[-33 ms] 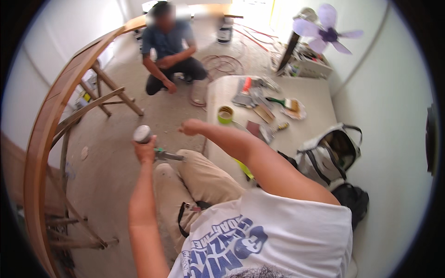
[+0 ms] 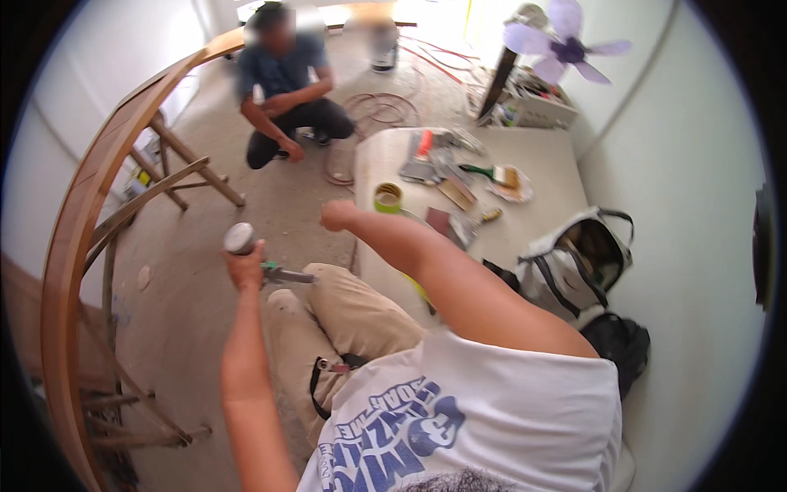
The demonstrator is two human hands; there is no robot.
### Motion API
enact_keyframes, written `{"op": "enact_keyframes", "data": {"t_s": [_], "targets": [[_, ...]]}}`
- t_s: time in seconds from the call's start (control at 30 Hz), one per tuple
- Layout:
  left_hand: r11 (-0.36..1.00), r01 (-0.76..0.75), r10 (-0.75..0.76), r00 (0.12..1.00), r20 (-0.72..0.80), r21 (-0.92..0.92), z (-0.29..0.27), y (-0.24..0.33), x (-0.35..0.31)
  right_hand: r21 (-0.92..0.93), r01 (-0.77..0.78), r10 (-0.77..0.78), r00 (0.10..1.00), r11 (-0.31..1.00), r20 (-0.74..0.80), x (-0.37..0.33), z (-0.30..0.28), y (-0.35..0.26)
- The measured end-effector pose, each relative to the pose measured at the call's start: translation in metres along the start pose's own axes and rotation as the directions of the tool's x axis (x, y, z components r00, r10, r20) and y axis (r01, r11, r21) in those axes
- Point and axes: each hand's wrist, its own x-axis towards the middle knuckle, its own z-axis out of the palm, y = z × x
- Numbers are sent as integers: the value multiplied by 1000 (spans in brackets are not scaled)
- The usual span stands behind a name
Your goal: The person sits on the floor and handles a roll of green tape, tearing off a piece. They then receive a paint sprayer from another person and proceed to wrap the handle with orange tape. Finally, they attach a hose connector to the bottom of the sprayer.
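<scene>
My left hand [image 2: 244, 269] is wrapped round a handheld tool with a round grey-white end [image 2: 239, 239], a green part and a grey tube pointing toward my knee. The tool's exact kind is not clear. My right arm stretches across the near left side of a pale covered surface. My right hand [image 2: 337, 216] is closed just beyond that surface's left edge, its fingers curled away; whatever they may hold is hidden. Nearest to it on the surface stands a green roll of tape [image 2: 388, 197]. My knees [image 2: 361, 307] in tan trousers are below.
A paintbrush [image 2: 496, 174], scrapers [image 2: 422, 164] and a sanding block [image 2: 457, 194] lie on the pale surface [image 2: 373, 156]. A bag [image 2: 566, 271] stands at right, beneath a fan [image 2: 567, 49] farther back. A person [image 2: 287, 90] squats ahead by a coiled hose [image 2: 381, 115]. A long wooden panel [image 2: 74, 238] on trestles curves along the left.
The whole view has shifted slightly, so things sit a little farther left and up. My right hand has drawn slightly right, its fingers more tucked. My left hand keeps its hold on the tool.
</scene>
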Motion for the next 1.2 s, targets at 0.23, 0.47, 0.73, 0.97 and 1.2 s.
{"op": "enact_keyframes", "data": {"t_s": [0.23,0.47,0.73,0.97,1.2], "targets": [[990,-43,47,999,-28,134,-23,-14,20,-219,-418,421,906,882,-34,-20,-36,30],[992,-68,67,998,11,105,-19,-14,19,-247,-410,425,905,878,7,-23,-33,19],[988,-133,132,991,13,76,-17,-6,11,-256,-385,378,923,887,-77,-33,-50,18],[992,-108,103,992,73,70,-17,18,-3,-286,-345,329,938,894,-104,-20,-43,1],[986,-137,132,990,47,100,-23,3,-1,-116,-325,322,946,939,-46,-13,-29,-30]]}}
